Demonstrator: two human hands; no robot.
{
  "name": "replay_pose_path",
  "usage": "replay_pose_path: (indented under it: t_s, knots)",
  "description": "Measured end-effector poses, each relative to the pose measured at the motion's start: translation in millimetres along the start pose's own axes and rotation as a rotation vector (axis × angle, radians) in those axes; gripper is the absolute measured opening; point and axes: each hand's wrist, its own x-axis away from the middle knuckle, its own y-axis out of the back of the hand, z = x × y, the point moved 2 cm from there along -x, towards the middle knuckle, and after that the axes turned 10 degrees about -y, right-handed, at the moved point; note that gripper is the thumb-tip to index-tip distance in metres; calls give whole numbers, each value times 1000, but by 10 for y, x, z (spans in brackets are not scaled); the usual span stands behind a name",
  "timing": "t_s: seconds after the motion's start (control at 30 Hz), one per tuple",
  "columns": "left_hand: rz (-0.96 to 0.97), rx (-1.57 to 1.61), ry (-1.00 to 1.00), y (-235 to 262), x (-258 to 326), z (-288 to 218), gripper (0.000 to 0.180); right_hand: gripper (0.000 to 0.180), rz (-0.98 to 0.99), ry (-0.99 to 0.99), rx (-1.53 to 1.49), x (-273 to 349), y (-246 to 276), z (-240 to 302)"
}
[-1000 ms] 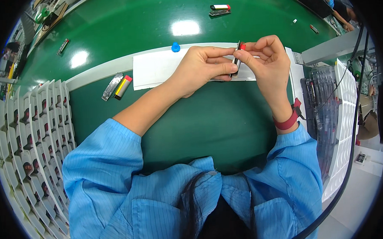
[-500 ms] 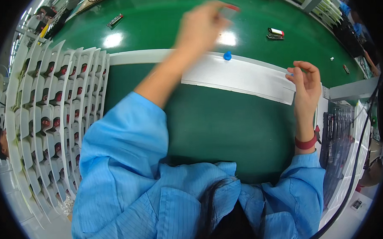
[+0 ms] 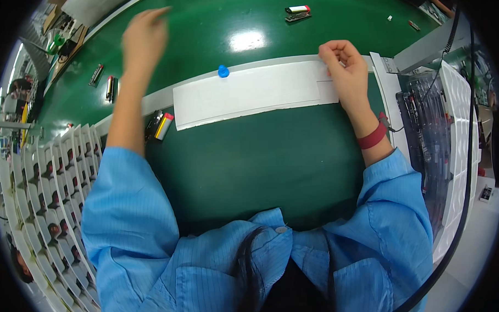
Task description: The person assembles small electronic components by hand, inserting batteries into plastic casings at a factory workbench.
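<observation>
My left hand [image 3: 145, 39] is raised over the far left of the green table, somewhat blurred, with a finger stretched out and nothing visible in it. My right hand [image 3: 345, 67] is at the right end of a long white sheet [image 3: 247, 93]. Its fingers are curled together; a tiny bit between them is too small to name. A blue knob-shaped piece [image 3: 223, 71] stands at the sheet's far edge. Beside my left forearm lies a small red, yellow and white cylinder [image 3: 164, 126] with a dark part [image 3: 153, 125] against it.
Small cylindrical devices lie at the left [image 3: 96, 75], by my forearm [image 3: 110, 88] and at the far side [image 3: 298, 12]. White compartment trays [image 3: 51, 212] stand at left. Clear trays of dark parts [image 3: 419, 128] and a black cable [image 3: 464, 203] are at right. A red wristband [image 3: 373, 136] circles my right wrist.
My left hand has swung left, and the red-ended piece no longer shows in it. A cylindrical device now shows near my left forearm. The view has turned; my right fingers are more curled.
</observation>
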Motion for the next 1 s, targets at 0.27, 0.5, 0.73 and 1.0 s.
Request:
replay_pose_path:
  t_s: [0.27,0.5,0.73,1.0]
  knots:
    - [494,225,-190,-1300,-791,-1560,36,12,55,-9,-86,34,-56,64]
    - [650,1110,258,-429,-397,-1531,28,21,-240,412,83,22,24,259]
    - [469,1173,274,8,208,-1533,25,24,460,-58,-135,136,-164,285]
    - [308,1171,210,57,306,-1545,25,27,494,-127,-184,125,-92,393]
